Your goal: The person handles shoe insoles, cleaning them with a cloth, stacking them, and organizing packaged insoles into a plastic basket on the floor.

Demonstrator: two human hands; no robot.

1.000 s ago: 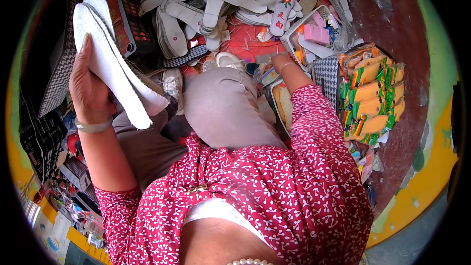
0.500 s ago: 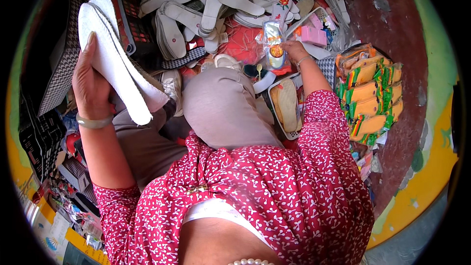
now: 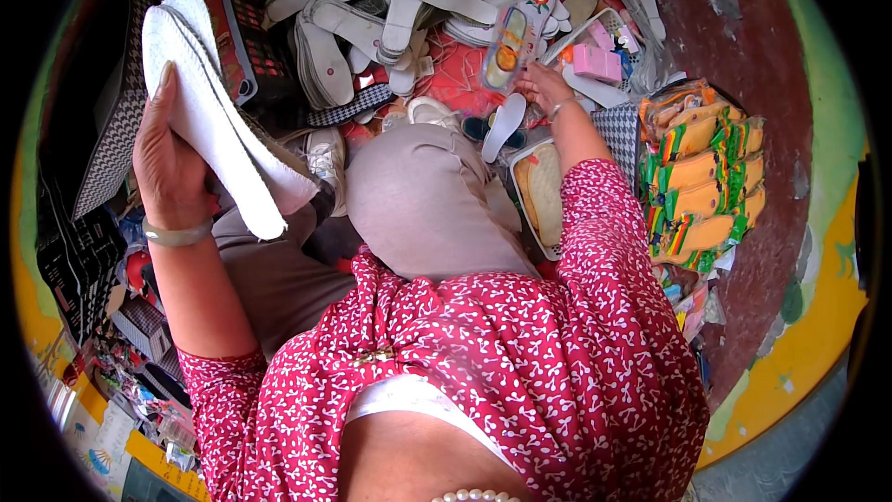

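Note:
My left hand (image 3: 175, 153) is raised at the left, closed around a few white insoles (image 3: 209, 112), with the thumb across the top one. The insoles fan apart at their lower ends. My right hand (image 3: 546, 88) is out ahead with its fingers apart, right by the lower end of a clear plastic package (image 3: 508, 48) that has an orange round patch. Just below these fingers is a single white insole (image 3: 505, 127), tilted. An insole with a red rose (image 3: 538, 2) lies behind the package.
Stacks of insoles (image 3: 348, 33) cover the red floor ahead. Pink boxes (image 3: 596, 63) sit in a white basket; another basket (image 3: 550, 246) by my knee holds insoles. Bundled yellow packages (image 3: 692, 177) stand at the right. A dark crate (image 3: 243, 46) stands at the left.
The clear package has tilted and moved slightly left, and my right hand has moved a little back from it with fingers spread. The single white insole has shifted upward. My left hand barely moved.

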